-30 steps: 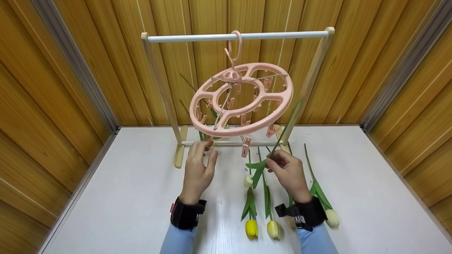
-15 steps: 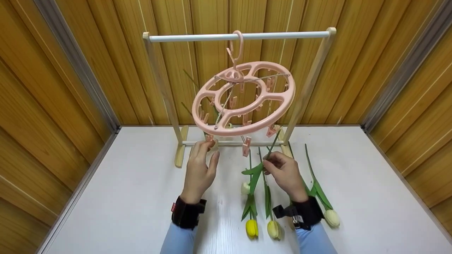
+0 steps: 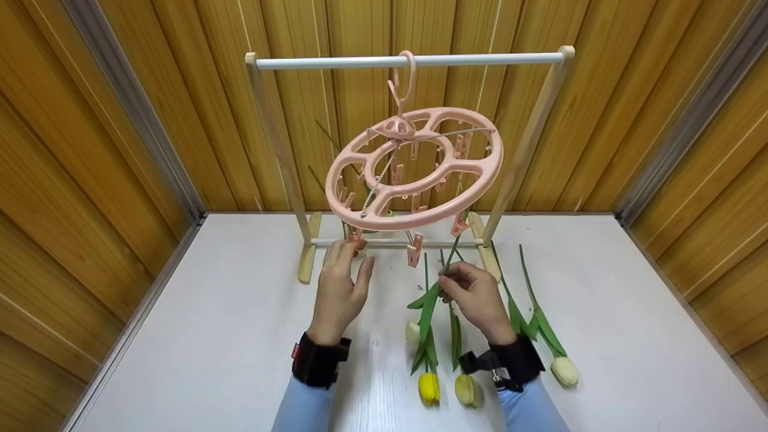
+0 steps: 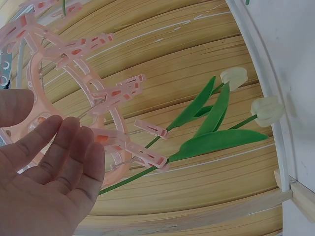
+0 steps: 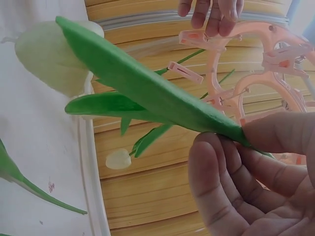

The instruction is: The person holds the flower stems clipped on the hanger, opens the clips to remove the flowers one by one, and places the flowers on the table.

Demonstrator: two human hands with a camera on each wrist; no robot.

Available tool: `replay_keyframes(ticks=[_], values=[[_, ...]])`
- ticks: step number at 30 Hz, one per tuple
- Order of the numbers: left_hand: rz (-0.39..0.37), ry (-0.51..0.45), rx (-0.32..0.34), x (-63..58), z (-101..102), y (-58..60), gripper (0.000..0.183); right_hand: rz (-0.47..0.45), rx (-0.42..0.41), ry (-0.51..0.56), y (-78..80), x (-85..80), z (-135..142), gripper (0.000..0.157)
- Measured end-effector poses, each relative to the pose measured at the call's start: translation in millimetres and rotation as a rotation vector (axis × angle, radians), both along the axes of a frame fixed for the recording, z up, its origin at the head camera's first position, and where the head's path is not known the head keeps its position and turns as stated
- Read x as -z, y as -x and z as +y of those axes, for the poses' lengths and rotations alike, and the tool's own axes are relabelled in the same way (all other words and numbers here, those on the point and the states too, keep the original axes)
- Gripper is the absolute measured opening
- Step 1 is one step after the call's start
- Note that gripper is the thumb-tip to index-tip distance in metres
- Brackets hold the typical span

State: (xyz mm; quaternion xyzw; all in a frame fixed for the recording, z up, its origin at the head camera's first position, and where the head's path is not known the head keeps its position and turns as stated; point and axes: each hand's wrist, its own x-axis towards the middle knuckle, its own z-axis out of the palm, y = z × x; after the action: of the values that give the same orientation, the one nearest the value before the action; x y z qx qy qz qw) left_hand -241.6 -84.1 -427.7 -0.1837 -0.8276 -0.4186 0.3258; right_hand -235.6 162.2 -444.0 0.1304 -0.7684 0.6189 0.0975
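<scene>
My right hand [image 3: 477, 300] pinches a white tulip [image 5: 49, 56] by its green stem between thumb and fingers, bloom low and stem pointing up. The stem tip is just below a pink clip [image 3: 459, 224] at the front right of a round pink clip hanger [image 3: 414, 223]. At the hanger's front left, my left hand [image 3: 342, 294] touches a clip [image 3: 355, 235] with its fingertips. In the left wrist view its fingers are nearly straight and the thumb is apart. Beyond them, two white tulips [image 4: 234, 77] hang from clips [image 4: 151, 129], blooms down.
The hanger hooks over the white bar [image 3: 480, 59] of a wooden stand. On the white table [image 3: 240, 336] lie a yellow tulip [image 3: 428, 389], a pale yellow tulip [image 3: 465, 391] and a white tulip [image 3: 564, 372]. Another tulip's leaves [image 3: 517, 318] show beside my right wrist.
My right hand has moved left and slightly down, bringing the tulip's stem tip lower, beneath the front-right clip. My left hand stays almost in place. The hanger has swayed a little.
</scene>
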Motion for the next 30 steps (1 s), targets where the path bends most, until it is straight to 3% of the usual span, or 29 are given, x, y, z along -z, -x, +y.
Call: replay_keyframes(ticks=[12,30], values=[[0.020,0.016,-0.005,0.0,0,0.1,0.024,-0.026,-0.072,-0.087,-3.5,4.2,-9,0.009],[0.020,0.013,-0.003,1.6,-2,1.1,0.023,-0.077,-0.167,-0.135,-4.4,15.6,-30,0.010]])
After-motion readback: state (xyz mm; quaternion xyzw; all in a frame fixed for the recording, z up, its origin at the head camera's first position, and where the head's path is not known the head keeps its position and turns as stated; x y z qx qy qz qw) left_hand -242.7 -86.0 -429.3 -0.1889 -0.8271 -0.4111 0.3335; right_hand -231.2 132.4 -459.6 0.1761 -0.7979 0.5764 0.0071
